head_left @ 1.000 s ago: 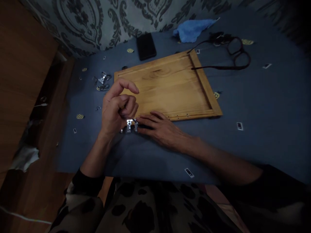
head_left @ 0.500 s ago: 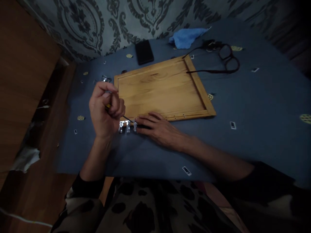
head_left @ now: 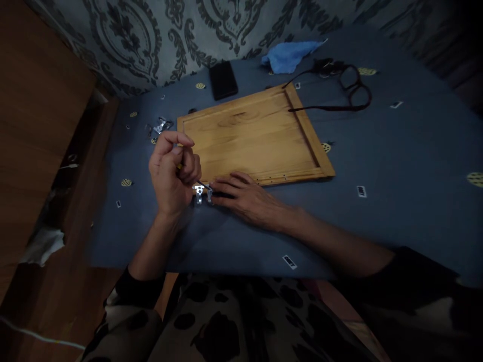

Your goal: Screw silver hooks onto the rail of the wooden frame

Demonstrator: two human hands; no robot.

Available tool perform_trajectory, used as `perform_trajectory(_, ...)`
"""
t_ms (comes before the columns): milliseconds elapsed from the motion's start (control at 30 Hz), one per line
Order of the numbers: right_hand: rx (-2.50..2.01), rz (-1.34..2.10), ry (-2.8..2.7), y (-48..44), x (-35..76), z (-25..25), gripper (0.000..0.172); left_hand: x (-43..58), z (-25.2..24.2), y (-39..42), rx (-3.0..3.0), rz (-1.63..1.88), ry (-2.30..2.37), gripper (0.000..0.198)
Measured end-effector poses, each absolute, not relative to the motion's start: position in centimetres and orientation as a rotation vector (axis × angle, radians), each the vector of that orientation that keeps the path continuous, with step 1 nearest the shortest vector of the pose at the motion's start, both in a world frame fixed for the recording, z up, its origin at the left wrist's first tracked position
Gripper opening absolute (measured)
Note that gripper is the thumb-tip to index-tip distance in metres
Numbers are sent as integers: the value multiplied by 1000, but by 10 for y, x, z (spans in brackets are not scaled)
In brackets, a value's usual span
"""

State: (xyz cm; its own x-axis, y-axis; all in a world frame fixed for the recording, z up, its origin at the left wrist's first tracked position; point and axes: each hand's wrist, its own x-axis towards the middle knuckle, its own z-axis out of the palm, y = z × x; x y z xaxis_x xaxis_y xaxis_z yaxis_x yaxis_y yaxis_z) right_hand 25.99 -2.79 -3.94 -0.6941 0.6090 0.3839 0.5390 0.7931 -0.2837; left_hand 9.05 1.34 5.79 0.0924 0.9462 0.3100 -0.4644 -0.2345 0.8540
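A wooden framed panel (head_left: 249, 133) lies on the blue patterned cloth. Silver metal brackets (head_left: 199, 194) sit at the left part of its near edge. My left hand (head_left: 174, 173) is closed around a screwdriver, whose yellow handle (head_left: 179, 166) shows between the fingers; its thin shaft (head_left: 204, 185) slants down to the right and reaches the brackets. Spread over the panel's near edge, my right hand (head_left: 249, 201) lies palm down, its fingertips beside the rightmost bracket. Small holes show in the near edge, to the right of that hand.
Loose metal parts (head_left: 162, 124) lie beyond my left hand. Behind the panel are a black phone-like object (head_left: 223, 80) and a blue cloth (head_left: 289, 57). Dark-framed glasses (head_left: 352, 95) lie at the back right, one temple over the panel's corner. A patterned wall (head_left: 158, 35) borders the table.
My left hand has moved slightly right with the screwdriver and now covers the leftmost bracket. The loose metal parts show more fully. My right hand has stayed in place.
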Motion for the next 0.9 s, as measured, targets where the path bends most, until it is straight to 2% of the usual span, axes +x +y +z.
perform_trajectory(333,-865,212,-2505,-29,260,-41,42,86,58,13,1225,1316,551,7)
perform_trajectory(467,-880,229,-2517,-29,260,-40,43,84,63,13,1306,1217,549,15)
perform_trajectory(600,-887,219,-2515,-29,259,-39,42,88,64,13,1245,1232,616,13)
perform_trajectory(700,-871,219,-2514,-29,259,-39,40,93,62,13,1227,1257,661,19)
perform_trajectory(900,-897,245,-2525,-31,261,-36,41,100,59,10,1324,1255,544,29)
